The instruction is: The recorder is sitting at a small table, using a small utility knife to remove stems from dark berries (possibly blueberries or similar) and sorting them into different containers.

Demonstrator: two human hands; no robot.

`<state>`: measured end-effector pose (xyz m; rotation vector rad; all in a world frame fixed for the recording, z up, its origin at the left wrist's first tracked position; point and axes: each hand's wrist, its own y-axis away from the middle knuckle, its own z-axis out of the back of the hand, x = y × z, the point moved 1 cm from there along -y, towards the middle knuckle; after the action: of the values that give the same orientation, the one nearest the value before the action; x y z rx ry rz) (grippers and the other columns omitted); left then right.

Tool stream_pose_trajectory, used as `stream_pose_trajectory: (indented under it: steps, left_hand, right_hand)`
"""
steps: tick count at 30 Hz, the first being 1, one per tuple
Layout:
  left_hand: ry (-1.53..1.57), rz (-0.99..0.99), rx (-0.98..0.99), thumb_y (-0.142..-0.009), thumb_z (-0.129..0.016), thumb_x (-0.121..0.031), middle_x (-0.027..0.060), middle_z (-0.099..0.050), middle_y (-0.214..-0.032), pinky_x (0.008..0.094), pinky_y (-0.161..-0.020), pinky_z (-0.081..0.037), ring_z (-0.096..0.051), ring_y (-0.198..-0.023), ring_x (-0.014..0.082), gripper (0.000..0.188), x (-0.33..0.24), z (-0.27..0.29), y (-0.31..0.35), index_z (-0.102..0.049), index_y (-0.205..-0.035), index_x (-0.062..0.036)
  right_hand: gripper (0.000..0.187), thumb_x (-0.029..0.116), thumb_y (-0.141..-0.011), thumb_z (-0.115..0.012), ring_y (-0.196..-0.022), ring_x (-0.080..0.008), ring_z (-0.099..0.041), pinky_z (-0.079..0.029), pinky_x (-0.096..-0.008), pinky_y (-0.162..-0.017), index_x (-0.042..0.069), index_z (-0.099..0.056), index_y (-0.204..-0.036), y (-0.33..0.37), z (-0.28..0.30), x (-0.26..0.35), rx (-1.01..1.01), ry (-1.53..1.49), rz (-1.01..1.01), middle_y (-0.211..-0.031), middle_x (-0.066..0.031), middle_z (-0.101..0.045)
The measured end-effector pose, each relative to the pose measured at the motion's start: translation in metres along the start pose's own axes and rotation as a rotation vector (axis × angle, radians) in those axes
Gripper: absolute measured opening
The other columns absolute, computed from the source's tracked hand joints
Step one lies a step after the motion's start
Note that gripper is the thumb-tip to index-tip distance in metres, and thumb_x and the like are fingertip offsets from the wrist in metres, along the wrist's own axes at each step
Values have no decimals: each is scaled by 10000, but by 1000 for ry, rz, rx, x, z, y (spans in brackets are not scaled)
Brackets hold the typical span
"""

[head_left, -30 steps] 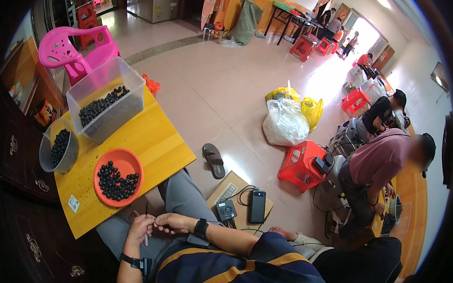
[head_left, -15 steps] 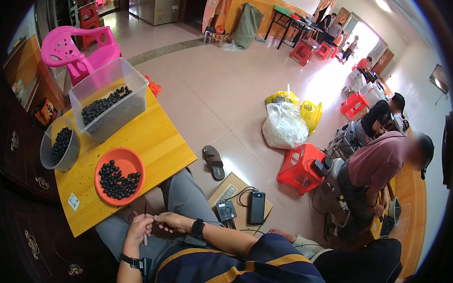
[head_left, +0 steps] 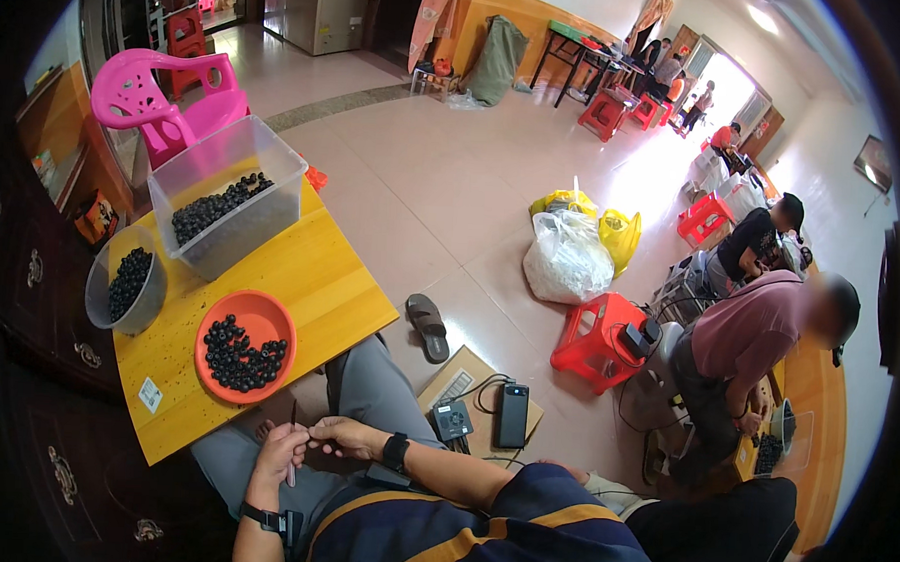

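My left hand (head_left: pixel 282 450) is closed around a thin, pen-like tool (head_left: pixel 291 474), its slim dark end pointing up and its pale end sticking out below. My right hand (head_left: pixel 347 439) meets it above my lap, fingertips pinched together against the left fingers; what they pinch is too small to make out. Beyond my hands, an orange plastic bowl (head_left: pixel 263 312) holds many small, dark, round bead-like pieces (head_left: pixel 241 360). It rests on a yellow wooden table (head_left: pixel 342 295).
A large clear bin (head_left: pixel 258 233) and a round clear tub (head_left: pixel 157 308), both with dark pieces, stand farther back. Behind is a pink chair (head_left: pixel 178 108). A slipper (head_left: pixel 428 328), a power bank (head_left: pixel 511 414) on cardboard and a red stool (head_left: pixel 597 341) are rightward. A person (head_left: pixel 736 336) sits at right.
The whole view has shifted slightly, so the table and bowl appear a little farther right. Both hands stay together, with the tool still in the left.
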<state>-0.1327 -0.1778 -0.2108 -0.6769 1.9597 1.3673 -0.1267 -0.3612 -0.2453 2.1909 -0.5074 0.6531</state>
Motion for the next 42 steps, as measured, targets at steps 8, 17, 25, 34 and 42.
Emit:
stream_pose_trajectory:
  steps: [8,17,25,34,42]
  left_hand:
    - [-9,-14,-8,-884,-598,-157,-32,-476,-591,232,-409,-375,-426,-435,76,81,0,1,0,-581,-858,-82]
    - [6,-50,31,-892,-625,-160,-33,-499,-613,212,-415,-378,-436,-453,58,102,-2,0,3,-582,-874,-70]
    - [-16,-79,60,-893,-659,-176,-10,-571,-690,189,-428,-366,-432,-472,44,149,-3,-2,5,-578,-927,-55]
    - [-21,-91,50,-881,-675,-169,43,-652,-801,189,-430,-377,-439,-473,49,167,-3,-3,5,-560,-919,-54]
    - [-1,-92,79,-899,-649,-172,-10,-580,-699,206,-421,-389,-438,-451,50,141,-5,-6,2,-554,-899,-67]
  right_hand:
    - [164,285,-921,-660,-635,4,-502,-358,-149,-500,146,-575,-928,0,1,0,17,-16,11,-860,79,-656]
    - [118,255,-928,-611,-689,-30,-499,-365,-191,-569,148,-561,-925,2,-1,1,-26,-23,41,-850,71,-628]
    - [129,279,-953,-577,-713,-26,-479,-363,-187,-577,150,-580,-966,7,-5,3,-18,-67,10,-819,92,-566]
    - [123,281,-961,-566,-701,-27,-472,-357,-176,-552,158,-572,-965,7,-5,5,-4,-90,10,-786,86,-526]
    - [144,300,-967,-585,-694,-18,-477,-366,-168,-547,157,-573,-974,8,1,4,7,-145,18,-806,90,-557]
